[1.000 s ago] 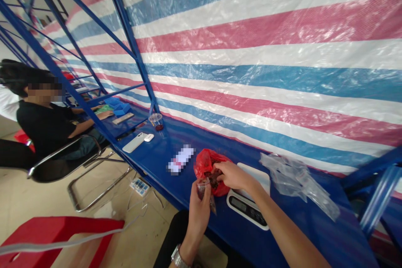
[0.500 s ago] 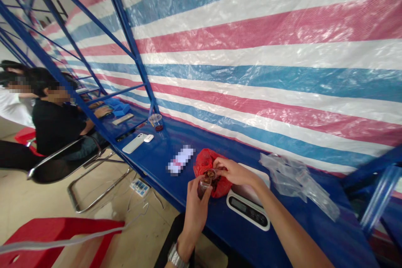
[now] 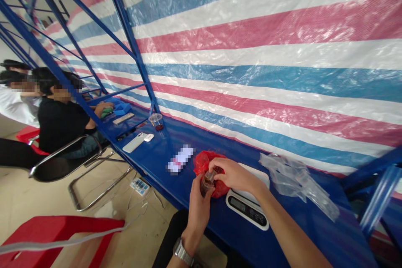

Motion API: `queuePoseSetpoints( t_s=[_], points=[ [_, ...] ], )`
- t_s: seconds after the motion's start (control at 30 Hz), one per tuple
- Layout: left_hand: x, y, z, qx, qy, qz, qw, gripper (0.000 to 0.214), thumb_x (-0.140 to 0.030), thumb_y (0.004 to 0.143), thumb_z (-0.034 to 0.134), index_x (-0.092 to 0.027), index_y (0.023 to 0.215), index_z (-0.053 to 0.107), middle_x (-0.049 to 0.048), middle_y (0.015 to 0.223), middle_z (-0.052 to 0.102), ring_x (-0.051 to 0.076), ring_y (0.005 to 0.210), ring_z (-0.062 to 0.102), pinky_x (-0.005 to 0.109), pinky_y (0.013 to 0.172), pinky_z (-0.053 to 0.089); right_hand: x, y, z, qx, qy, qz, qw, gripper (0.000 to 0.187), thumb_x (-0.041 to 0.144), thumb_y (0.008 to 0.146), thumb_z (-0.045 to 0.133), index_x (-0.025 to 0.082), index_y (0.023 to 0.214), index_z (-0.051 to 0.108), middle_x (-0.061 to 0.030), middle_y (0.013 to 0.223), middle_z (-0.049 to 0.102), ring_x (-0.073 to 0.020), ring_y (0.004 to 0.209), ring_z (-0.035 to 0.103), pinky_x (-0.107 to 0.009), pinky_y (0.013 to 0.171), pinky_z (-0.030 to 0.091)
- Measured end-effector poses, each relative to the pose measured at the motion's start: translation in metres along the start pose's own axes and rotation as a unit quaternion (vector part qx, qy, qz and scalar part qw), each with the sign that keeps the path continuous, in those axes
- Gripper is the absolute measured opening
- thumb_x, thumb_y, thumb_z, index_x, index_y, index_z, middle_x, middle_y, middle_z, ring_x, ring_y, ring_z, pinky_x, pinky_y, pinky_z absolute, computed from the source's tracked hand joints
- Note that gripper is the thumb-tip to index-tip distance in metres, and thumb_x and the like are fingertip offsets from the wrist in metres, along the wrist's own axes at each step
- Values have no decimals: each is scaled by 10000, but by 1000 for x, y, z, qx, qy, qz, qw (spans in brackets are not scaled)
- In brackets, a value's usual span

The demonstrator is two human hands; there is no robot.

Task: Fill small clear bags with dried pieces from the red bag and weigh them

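Note:
My left hand [image 3: 200,199] is closed around what looks like a small clear plastic bag [image 3: 205,183], its mouth upward and something brown inside. In my right hand [image 3: 228,172] is a small clear plastic cup [image 3: 212,174], tipped over the mouth of the bag. Both hands meet just above an open red plastic bag [image 3: 204,160] holding dark brown bits, mostly covered by my fingers. A white kitchen scale [image 3: 248,209] with a dark display lies under my right forearm.
Crumpled clear plastic bags [image 3: 284,178] lie right of the scale on the blue table [image 3: 176,134]. Leftward are a lit phone [image 3: 181,159], a pale phone [image 3: 134,143], a white earbud case [image 3: 148,137] and a plastic cup with dark liquid [image 3: 156,122]. Blue frame bars [image 3: 138,56] rise behind; co-workers sit left.
My right hand has shifted slightly left and tipped the cup over the bag in my left hand. A co-worker at the left now handles something green.

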State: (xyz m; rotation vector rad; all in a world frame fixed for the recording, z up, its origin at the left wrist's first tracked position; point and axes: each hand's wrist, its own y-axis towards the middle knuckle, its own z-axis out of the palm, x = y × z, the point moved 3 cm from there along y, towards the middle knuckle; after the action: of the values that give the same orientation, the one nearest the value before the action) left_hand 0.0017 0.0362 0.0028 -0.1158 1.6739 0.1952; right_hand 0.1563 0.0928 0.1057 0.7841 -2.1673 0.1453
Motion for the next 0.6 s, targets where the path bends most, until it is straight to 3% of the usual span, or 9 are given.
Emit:
queuePoseSetpoints(
  t_s=[0.1, 0.23, 0.47, 0.6],
  points=[
    [-5, -1, 0, -10, -24, 2, 1000, 473, -239, 782, 712, -194, 1244, 623, 95, 1210, 723, 265, 1120, 689, 412, 1024, 509, 9, 1, 2, 4, -5, -30, 1000, 193, 41, 838, 631, 224, 891, 657, -19, 988, 733, -205, 963, 658, -312, 906, 465],
    [-14, -3, -1, -15, -42, -19, 999, 459, -254, 773, 720, -196, 1220, 634, 82, 1163, 747, 249, 1067, 711, 380, 987, 529, 7, 0, 2, -4, 21, -19, 1000, 179, 77, 858, 634, 230, 939, 681, -38, 1086, 743, -218, 1005, 672, -336, 965, 478],
    [-13, -3, -2, -25, 9, -5, 1000, 432, -221, 792, 694, -210, 1221, 641, 87, 1181, 717, 260, 1106, 683, 412, 1028, 505, -17, -1, -3, -11, 60, 21, 998, 179, 124, 894, 606, 215, 1034, 670, -36, 1023, 745, -204, 930, 688, -313, 878, 498],
    [-12, 0, -4, -25, 76, 32, 996, 403, -213, 832, 667, -219, 1235, 664, 92, 1208, 615, 251, 1137, 639, 417, 1056, 492, -32, -1, -5, -30, -16, 41, 999, 239, 66, 872, 573, 212, 1030, 678, -45, 1033, 747, -209, 949, 681, -318, 895, 478]
  ],
)
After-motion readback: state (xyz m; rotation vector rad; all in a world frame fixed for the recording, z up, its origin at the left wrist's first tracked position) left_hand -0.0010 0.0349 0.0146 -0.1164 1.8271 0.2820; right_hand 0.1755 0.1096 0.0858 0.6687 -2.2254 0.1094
